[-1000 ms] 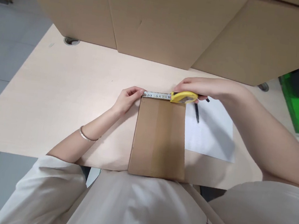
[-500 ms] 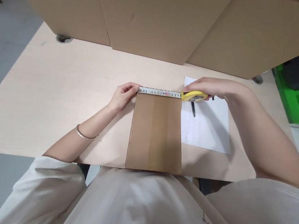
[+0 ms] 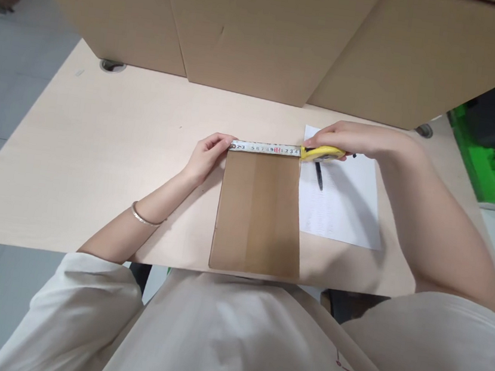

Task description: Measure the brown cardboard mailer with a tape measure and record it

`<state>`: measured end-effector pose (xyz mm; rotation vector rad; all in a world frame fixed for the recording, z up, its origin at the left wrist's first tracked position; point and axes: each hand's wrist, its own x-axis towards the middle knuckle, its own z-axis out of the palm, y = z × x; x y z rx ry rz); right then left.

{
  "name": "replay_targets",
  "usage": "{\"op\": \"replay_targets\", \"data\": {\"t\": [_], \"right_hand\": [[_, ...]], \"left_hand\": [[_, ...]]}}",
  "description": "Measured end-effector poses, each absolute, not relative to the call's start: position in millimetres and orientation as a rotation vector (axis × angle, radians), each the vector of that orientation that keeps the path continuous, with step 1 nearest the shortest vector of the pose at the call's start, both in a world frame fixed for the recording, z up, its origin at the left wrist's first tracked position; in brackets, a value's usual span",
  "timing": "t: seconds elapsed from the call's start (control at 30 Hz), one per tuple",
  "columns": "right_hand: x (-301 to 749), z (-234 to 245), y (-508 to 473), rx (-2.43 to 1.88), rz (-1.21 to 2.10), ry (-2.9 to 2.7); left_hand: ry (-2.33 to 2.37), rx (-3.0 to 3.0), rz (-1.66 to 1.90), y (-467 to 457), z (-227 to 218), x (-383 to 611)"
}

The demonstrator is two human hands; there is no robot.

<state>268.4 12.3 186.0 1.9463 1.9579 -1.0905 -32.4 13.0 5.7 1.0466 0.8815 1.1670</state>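
A brown cardboard box (image 3: 261, 217) lies in front of me at the table's near edge, with a strip of tape down its middle. Along its far edge stretches the white blade of a yellow tape measure (image 3: 322, 153). My left hand (image 3: 207, 155) pinches the blade's end at the box's far left corner. At the far right corner my right hand (image 3: 341, 138) is closed around the yellow case. Beneath the right hand are a printed sheet of paper (image 3: 348, 210) and a black pen (image 3: 319, 176) lying on it.
Large cardboard boxes (image 3: 265, 37) stand across the back of the pale wooden table (image 3: 120, 152). Cable holes (image 3: 112, 66) are set in the tabletop at the back. To the right, beyond the table, is a green crate (image 3: 472, 153) with a black object and a cable.
The view has shifted slightly. Both hands keep their hold on the tape measure, and the right hand's case looks tilted a little differently. The box stays put.
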Motion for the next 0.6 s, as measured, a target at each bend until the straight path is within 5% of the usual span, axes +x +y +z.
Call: {"op": "replay_targets", "data": {"t": [0.6], "right_hand": [[153,178,18,1.763,-0.874,2.343]], "left_hand": [[1.055,1.148,1.200,-16,5,-45]]}}
